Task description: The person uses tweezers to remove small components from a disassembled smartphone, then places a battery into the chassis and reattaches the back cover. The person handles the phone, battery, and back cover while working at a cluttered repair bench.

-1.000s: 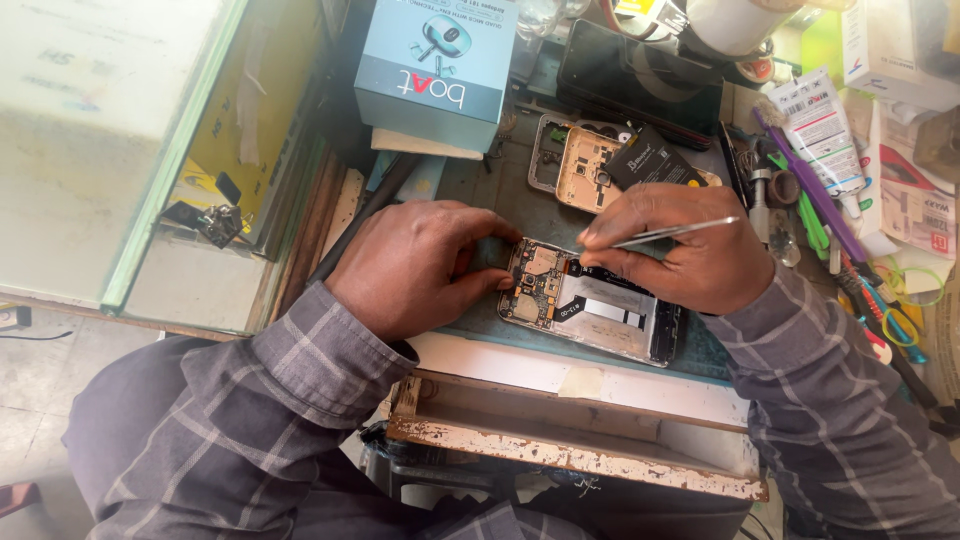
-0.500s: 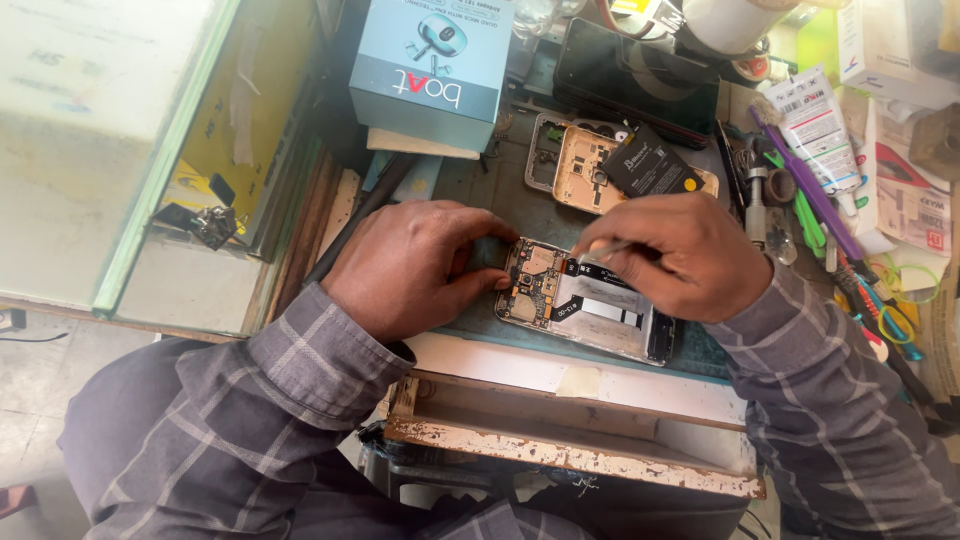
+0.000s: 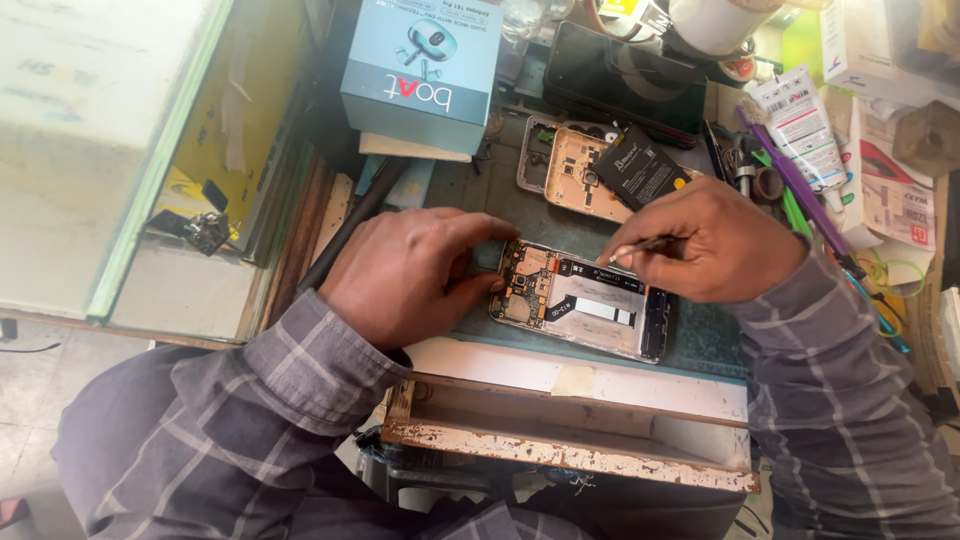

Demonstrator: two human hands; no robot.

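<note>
Tweezers (image 3: 640,244) had dropped from level to the opened phone (image 3: 585,300); right hand (image 3: 715,240) pinched them, left hand (image 3: 405,270) pinched the phone's edge.

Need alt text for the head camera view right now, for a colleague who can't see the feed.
Two hands work on an opened phone with its circuit board exposed: the left hand steadies its end while the right hand holds thin metal tweezers over it. Behind lie a second gold-coloured phone frame, a black battery and a blue cardboard box; an open wooden drawer sits below.
</note>
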